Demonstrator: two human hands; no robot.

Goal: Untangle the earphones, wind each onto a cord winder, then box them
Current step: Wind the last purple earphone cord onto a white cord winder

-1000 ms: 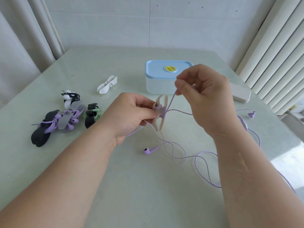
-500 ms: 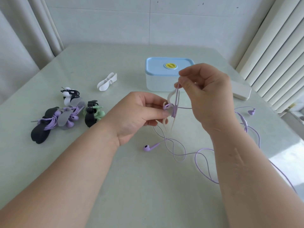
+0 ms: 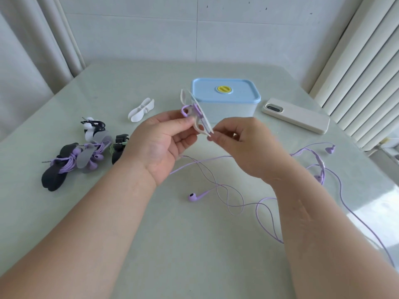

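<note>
While wound bundles (image 3: pixel 82 156) already lie at the left, this purple earphone is barely started and the box (image 3: pixel 224 91) sits lidded.
Head view: the left hand (image 3: pixel 166 137) pinches the beige cord winder (image 3: pixel 195 113), tilted, with a few turns on it. The right hand (image 3: pixel 244 145), fingers curled, seems to pinch the purple cord (image 3: pixel 226 197) at its lower tip. Most of the cord lies loose on the table (image 3: pixel 194 255), and a white winder (image 3: pixel 141 110) waits unused.

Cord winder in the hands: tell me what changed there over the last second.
The right hand came down from in front of the box to the lower tip of the beige cord winder; whether it pinches the purple cord now is unclear. The left hand raised and tilted the winder, keeping its grip. The box, wound earphones and spare white winder stayed put.
</note>
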